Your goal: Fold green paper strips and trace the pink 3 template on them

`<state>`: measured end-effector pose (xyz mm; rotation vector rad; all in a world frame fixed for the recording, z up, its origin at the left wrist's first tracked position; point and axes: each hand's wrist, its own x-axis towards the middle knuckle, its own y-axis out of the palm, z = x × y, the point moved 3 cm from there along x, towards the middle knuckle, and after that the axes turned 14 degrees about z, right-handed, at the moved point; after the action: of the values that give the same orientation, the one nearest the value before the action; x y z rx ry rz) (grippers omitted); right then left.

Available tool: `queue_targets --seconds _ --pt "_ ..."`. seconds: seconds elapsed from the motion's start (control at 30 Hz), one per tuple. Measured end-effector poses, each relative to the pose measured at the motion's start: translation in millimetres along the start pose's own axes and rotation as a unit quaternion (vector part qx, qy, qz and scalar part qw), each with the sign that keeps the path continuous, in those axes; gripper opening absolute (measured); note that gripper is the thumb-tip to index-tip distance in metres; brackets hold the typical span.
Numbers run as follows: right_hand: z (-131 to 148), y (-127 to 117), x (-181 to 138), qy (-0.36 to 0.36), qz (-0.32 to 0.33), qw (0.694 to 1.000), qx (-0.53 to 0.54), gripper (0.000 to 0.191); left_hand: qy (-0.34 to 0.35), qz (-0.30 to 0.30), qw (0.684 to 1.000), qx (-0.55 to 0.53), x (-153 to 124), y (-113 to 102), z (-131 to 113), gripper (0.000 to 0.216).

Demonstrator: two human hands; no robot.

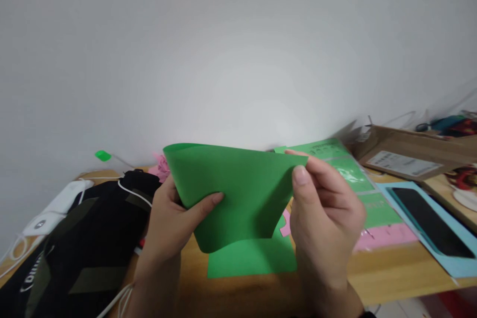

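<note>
A green paper sheet (242,194) is held up and curled over above the wooden table (391,263). My left hand (173,221) grips its left side, thumb laid across the front. At the sheet's upper right corner my right hand (326,218) pinches it between thumb and fingers. The sheet's lower part rests flat on the table between my wrists.
A black bag (85,238) with white cables lies at the left, a white power strip (55,206) beyond it. Green and pink sheets in a plastic sleeve (357,179) lie to the right, then a dark phone (428,218) on blue paper and a cardboard box (406,151).
</note>
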<state>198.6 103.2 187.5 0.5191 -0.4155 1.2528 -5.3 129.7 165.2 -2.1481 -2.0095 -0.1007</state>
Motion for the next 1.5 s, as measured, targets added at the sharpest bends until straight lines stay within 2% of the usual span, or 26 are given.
queue_targets --seconds 0.17,0.57,1.1,1.5 --pt "-2.1 -2.9 0.5 -0.006 -0.033 0.999 -0.006 0.021 -0.001 0.000 1.000 0.001 1.6 -0.1 0.0 0.038" --pt "-1.0 -5.7 -0.3 -0.016 -0.047 0.997 -0.051 0.016 0.026 0.007 1.000 -0.009 0.8 -2.4 1.8 0.034" --pt "0.7 -7.6 0.1 -0.014 -0.042 0.997 -0.060 0.014 0.040 0.010 0.999 -0.029 0.7 0.2 -3.1 0.032" --pt "0.8 -7.2 0.5 -0.013 -0.041 0.998 -0.056 0.014 0.036 0.011 0.999 -0.037 -0.9 -1.0 2.0 0.034"
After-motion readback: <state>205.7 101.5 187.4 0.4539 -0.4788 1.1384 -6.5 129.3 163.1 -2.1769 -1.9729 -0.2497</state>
